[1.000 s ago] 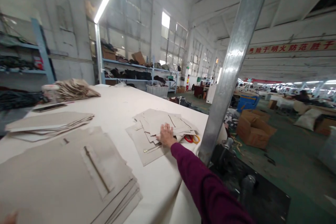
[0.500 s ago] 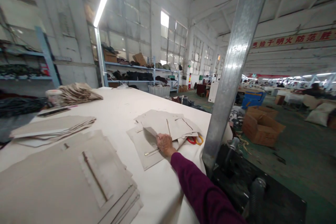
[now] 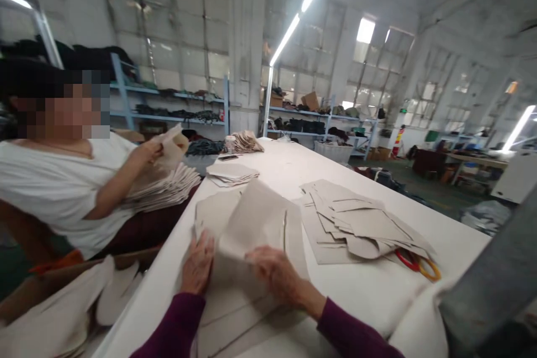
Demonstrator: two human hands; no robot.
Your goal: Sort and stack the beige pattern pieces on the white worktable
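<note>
- Gripping a beige fabric panel (image 3: 255, 221) in my right hand (image 3: 274, 274), raised over the stack before me.
- Left hand (image 3: 198, 263) lies flat, fingers open, on the stack (image 3: 218, 307).
- No legible writing.
- Earlier, my right hand reached the far pile (image 3: 356, 224) beside scissors (image 3: 419, 265).

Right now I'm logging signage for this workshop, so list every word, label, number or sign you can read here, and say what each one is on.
None can be read.
Green sign on the far wall by the windows: too small and blurred.
Red-and-white object below it: no legible text.
Fabric piece under the left hand and right hand: no print.
Loose stack and scissor handles: no markings visible.
</note>
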